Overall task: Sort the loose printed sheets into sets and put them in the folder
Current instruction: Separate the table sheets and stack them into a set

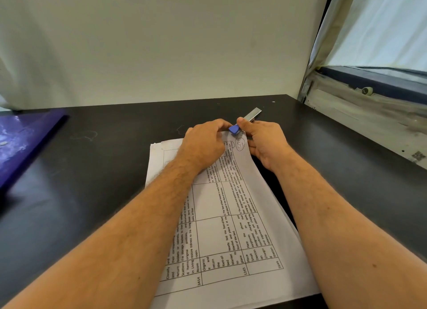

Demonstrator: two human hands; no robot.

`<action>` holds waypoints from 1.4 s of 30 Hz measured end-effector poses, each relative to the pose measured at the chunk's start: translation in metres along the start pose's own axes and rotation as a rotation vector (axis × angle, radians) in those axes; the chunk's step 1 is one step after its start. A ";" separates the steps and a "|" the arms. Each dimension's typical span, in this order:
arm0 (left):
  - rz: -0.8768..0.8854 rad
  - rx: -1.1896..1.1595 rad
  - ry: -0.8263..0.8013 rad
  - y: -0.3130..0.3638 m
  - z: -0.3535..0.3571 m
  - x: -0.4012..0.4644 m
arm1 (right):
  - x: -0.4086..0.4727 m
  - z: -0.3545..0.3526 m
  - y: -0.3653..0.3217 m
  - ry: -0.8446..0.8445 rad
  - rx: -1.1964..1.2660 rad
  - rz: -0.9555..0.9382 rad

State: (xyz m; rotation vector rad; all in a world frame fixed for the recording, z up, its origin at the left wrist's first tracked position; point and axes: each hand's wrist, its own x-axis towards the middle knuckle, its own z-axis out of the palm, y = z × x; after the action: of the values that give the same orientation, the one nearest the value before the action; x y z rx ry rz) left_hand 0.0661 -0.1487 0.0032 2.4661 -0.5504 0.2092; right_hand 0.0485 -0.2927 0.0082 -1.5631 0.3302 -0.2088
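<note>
- White printed sheets (231, 216) are lying in a slightly fanned stack on the dark tabletop (92, 181), long edge running away from the viewer, between the two forearms.
- Top sheet is carrying a ruled table; legible fragments are reading "3414", "1245", "2644", "Organize and return the foot-of-bed blanket to its place" and "Place Small Devices on Charging Station"; a handwritten "S-1" inside a pen circle (240, 144) is sitting at the far right corner.
- Left hand (205, 142) is resting on the far end of the stack, its fingers curling over the sheets' far edge.
- Right hand (263, 142) is gripping a stapler (245, 122) with a blue end and a metal body, its thumb on top, at the marked corner of the sheets.
- Blue-violet folder (25, 142) is lying closed at the left edge of the tabletop, well apart from the sheets.
- Pale wall (161, 43) is rising behind the tabletop; a covered window (381, 26) is standing at the right.
</note>
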 end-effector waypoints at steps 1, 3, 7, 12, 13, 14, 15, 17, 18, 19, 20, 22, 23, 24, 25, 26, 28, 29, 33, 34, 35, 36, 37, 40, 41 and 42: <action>0.001 0.003 -0.004 0.000 0.000 0.000 | 0.001 0.000 0.000 0.001 0.001 -0.001; 0.005 0.012 -0.007 0.001 0.000 0.000 | 0.001 0.000 -0.001 0.005 -0.003 0.004; 0.010 0.013 -0.008 0.001 0.000 0.000 | 0.002 -0.001 -0.002 0.023 -0.019 0.013; 0.010 0.002 -0.014 0.001 -0.001 -0.001 | 0.003 -0.001 -0.001 0.048 -0.043 0.003; 0.014 0.002 -0.015 0.001 -0.001 -0.001 | 0.002 -0.001 -0.001 0.055 -0.044 0.005; 0.021 0.001 -0.013 0.001 -0.002 -0.001 | 0.002 -0.001 -0.002 0.064 -0.048 0.006; 0.029 -0.001 -0.007 0.001 -0.001 -0.001 | 0.002 0.000 -0.003 0.075 -0.056 0.008; 0.047 -0.022 0.018 0.000 0.000 -0.001 | 0.001 0.001 -0.002 0.107 -0.079 0.007; 0.056 -0.044 0.038 -0.002 0.001 -0.001 | 0.002 0.002 -0.002 0.124 -0.087 0.006; 0.066 -0.068 0.061 -0.002 0.003 -0.001 | 0.002 0.002 -0.002 0.145 -0.088 0.008; 0.080 -0.091 0.083 -0.003 0.004 -0.001 | 0.003 0.003 -0.003 0.169 -0.079 0.016; 0.107 -0.123 0.114 -0.004 0.004 -0.001 | 0.003 0.005 -0.008 0.212 -0.048 0.035; 0.116 -0.137 0.127 -0.004 0.004 -0.002 | 0.003 0.007 -0.010 0.234 -0.043 0.047; 0.122 -0.150 0.139 -0.004 0.003 -0.002 | 0.003 0.007 -0.012 0.253 -0.058 0.053; 0.125 -0.158 0.148 -0.004 0.003 -0.002 | 0.003 0.007 -0.012 0.259 -0.084 0.046; 0.123 -0.160 0.151 -0.005 0.003 -0.001 | 0.003 0.007 -0.012 0.242 -0.102 0.033; 0.116 -0.158 0.147 -0.006 0.003 0.000 | -0.001 0.006 -0.011 0.180 -0.054 0.006; 0.110 -0.152 0.137 -0.006 0.003 0.001 | -0.003 0.004 -0.012 0.164 0.005 0.002; 0.094 -0.121 0.086 -0.007 0.003 0.001 | 0.001 -0.012 -0.015 0.273 -0.126 -0.084; 0.097 -0.112 0.090 -0.007 0.003 0.001 | 0.002 -0.018 -0.012 0.296 -0.311 -0.141; 0.102 -0.109 0.099 -0.008 0.004 0.001 | 0.002 -0.022 -0.009 0.297 -0.494 -0.190; 0.108 -0.111 0.106 -0.008 0.004 0.001 | 0.001 -0.025 -0.006 0.287 -0.653 -0.223; 0.111 -0.115 0.110 -0.009 0.004 0.001 | 0.000 -0.026 -0.004 0.279 -0.782 -0.238; 0.107 -0.110 0.111 -0.009 0.004 0.002 | -0.003 -0.026 -0.003 0.246 -1.023 -0.184; 0.106 -0.106 0.111 -0.009 0.004 0.002 | -0.003 -0.025 -0.003 0.228 -1.062 -0.169; 0.106 -0.104 0.112 -0.009 0.004 0.002 | -0.003 -0.025 -0.003 0.210 -1.082 -0.162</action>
State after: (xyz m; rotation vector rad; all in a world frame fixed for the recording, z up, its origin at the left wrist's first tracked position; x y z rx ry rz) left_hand 0.0717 -0.1449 -0.0038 2.3109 -0.6287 0.3499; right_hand 0.0375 -0.3151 0.0122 -2.6510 0.5251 -0.3517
